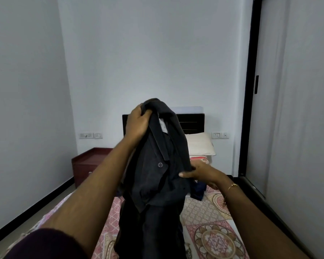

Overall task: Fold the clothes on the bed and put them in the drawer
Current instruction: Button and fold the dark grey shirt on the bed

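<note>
Trousers [155,184], dark and buttoned at the waist, hang lifted above a bed [209,238] covered in a pink patterned sheet. The left hand [137,123] holds them high, fingers closed around the bunched waistband. The right hand [200,173], lower and beside the cloth, pinches a fold at its edge between thumb and fingers. A dark blue garment [198,190] lies on the bed behind, near a white pillow [199,143]. A reddish-brown cabinet [86,164] stands left of the bed.

Dark trousers [155,184] hide most of the bed [213,230].
</note>
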